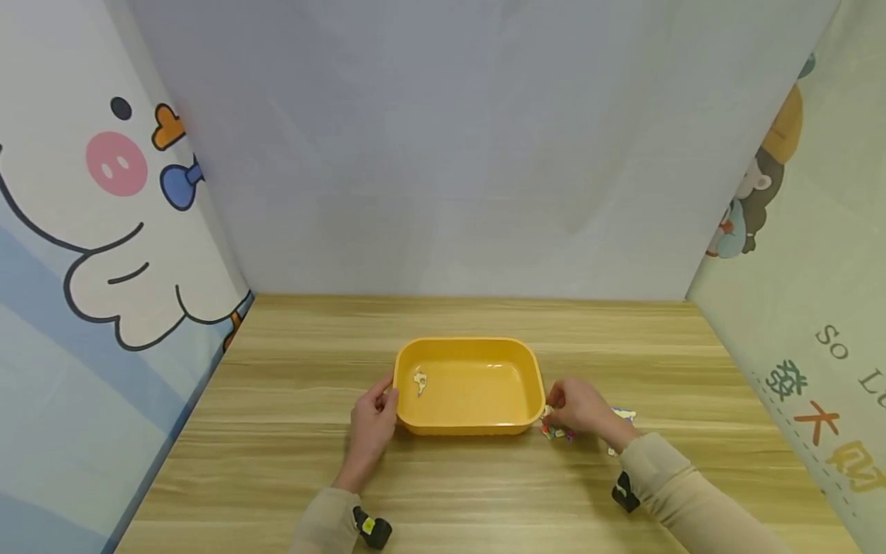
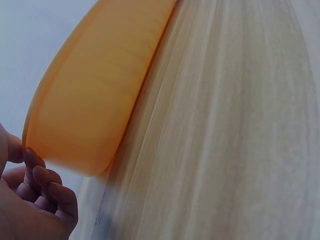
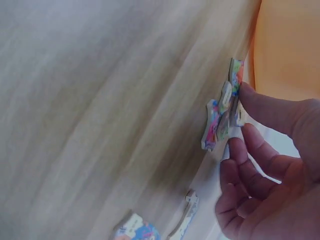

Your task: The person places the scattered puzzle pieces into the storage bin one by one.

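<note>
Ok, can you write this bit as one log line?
left fingers: pinch rim of yellow tray | right fingers: at loose pieces beside tray, grip unclear | inside tray: one pale piece at left end

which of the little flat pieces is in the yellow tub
The small pale piece near the left end of the yellow tub; the other visible pieces are outside it, around the right hand.
</note>
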Action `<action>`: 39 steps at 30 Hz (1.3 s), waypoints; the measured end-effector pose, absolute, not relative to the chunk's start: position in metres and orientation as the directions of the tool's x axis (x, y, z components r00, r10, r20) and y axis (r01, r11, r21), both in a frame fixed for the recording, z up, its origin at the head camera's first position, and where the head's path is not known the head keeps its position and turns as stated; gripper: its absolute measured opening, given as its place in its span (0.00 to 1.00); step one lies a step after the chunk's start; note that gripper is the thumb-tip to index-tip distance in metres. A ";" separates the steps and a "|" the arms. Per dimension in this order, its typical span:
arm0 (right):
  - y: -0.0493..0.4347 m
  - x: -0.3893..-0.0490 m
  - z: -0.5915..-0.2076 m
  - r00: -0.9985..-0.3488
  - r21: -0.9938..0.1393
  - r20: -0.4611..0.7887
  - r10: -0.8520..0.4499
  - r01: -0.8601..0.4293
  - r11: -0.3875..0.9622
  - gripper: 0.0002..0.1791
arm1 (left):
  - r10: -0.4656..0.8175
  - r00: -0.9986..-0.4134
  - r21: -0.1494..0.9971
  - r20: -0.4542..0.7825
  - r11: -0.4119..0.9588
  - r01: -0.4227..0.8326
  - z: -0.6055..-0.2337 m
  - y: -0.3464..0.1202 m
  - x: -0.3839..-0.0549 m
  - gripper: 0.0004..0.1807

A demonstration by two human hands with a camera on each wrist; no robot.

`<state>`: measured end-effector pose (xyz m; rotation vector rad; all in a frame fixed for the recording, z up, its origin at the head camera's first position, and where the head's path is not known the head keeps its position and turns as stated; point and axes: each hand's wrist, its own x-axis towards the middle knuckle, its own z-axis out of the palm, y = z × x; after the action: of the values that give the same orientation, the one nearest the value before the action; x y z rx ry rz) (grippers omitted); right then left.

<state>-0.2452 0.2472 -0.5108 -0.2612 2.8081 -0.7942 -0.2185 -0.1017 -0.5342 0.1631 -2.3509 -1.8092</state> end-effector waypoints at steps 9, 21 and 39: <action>0.245 -0.245 -0.504 -0.966 -0.548 -0.171 -0.193 -0.069 0.834 0.14 | -0.194 -0.976 0.961 0.101 0.271 0.046 -0.533 -0.102 -0.217 0.18; 0.254 -0.249 -0.493 -0.945 -0.624 -0.150 -0.290 -0.137 0.770 0.09 | -0.195 -0.978 0.967 0.076 0.255 0.024 -0.533 -0.104 -0.217 0.18; 0.263 -0.264 -0.453 -0.916 -0.538 -0.088 -0.391 -0.287 0.793 0.07 | -0.201 -0.977 0.964 0.071 0.267 0.015 -0.531 -0.103 -0.217 0.18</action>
<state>-0.2639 0.2633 -0.4530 -0.5330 2.7870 -0.7904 -0.2169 -0.1031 -0.5311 0.1750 -2.3518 -1.7916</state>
